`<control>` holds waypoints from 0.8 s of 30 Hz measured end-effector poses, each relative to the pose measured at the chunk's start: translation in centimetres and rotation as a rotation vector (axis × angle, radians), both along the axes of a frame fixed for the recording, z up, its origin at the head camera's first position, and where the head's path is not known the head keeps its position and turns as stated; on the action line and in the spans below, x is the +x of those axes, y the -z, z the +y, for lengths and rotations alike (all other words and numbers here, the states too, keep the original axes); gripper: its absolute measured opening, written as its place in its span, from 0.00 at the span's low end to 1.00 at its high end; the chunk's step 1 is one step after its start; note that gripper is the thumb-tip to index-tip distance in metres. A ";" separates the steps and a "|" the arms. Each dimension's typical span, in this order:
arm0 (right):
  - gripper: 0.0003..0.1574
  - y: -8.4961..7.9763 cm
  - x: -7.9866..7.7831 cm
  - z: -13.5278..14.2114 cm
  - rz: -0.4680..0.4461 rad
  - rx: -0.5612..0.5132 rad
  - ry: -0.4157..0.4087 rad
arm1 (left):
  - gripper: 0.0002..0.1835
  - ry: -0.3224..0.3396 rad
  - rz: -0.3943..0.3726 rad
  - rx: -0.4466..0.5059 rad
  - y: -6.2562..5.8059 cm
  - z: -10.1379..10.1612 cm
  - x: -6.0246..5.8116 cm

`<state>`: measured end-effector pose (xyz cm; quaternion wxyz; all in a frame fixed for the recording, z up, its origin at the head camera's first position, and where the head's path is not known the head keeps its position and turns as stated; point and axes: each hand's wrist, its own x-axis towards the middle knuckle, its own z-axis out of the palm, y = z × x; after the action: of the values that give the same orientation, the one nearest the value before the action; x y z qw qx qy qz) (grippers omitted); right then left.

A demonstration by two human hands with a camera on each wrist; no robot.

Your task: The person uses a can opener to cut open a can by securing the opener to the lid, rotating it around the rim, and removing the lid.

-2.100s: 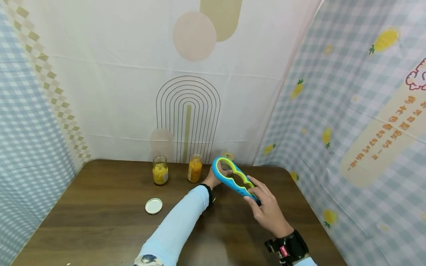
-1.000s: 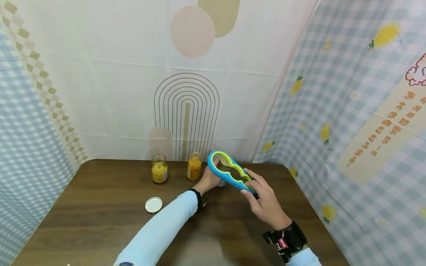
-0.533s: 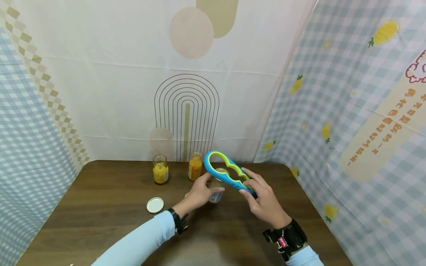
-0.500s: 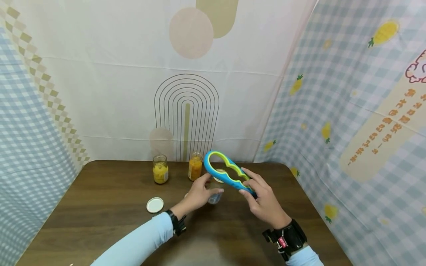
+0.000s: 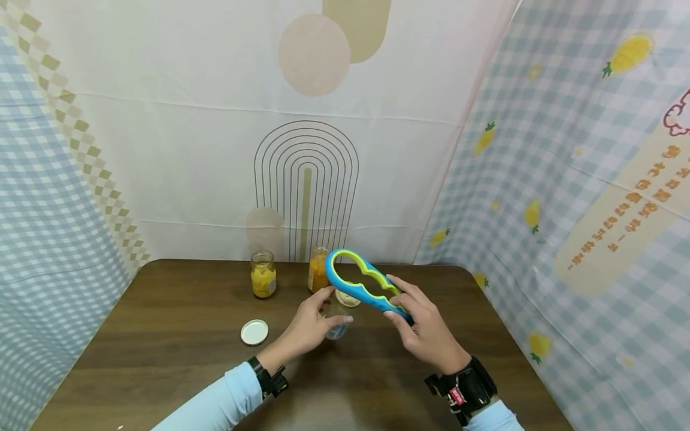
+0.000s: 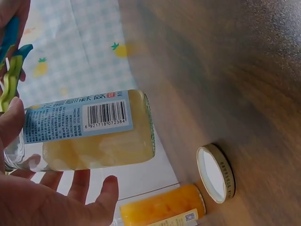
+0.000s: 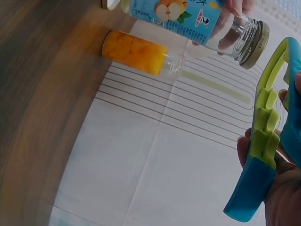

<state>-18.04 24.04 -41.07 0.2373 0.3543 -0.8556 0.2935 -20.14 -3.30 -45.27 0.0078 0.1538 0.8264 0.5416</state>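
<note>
- The left hand (image 5: 307, 326) grips the blue-labelled jar (image 6: 99, 129) near its neck, thumb on one side and fingers on the other.
- That jar is in front of the person, tilted, its gold lid (image 7: 256, 45) on and pale contents inside; it looks lifted off the worktop (image 5: 162, 359), though the angle makes this hard to judge.
- The right hand (image 5: 426, 329) holds the blue-and-green opener (image 7: 265, 134) by one end, fingers and thumb curled round it — the scalloped loop points towards the jar's lid, near it.
- The orange jar (image 5: 317, 276) stands lidless towards the back of the worktop, just beyond the left hand.
- Left of it stands the yellow jar (image 5: 263, 281) — also lidless.
- A loose lid (image 5: 254, 332) lies white side up in front of the yellow jar.
- A white cloth (image 5: 205, 167) hangs behind everything.
</note>
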 end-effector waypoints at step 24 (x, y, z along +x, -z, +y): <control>0.04 -1.4 0.4 -1.8 0.005 0.120 -0.055 | 0.34 0.056 0.050 0.151 -1.1 1.1 0.6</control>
<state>-17.62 22.28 -39.64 0.2095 0.3918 -0.8611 0.2471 -19.57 -2.21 -44.17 -0.0093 0.1906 0.7785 0.5979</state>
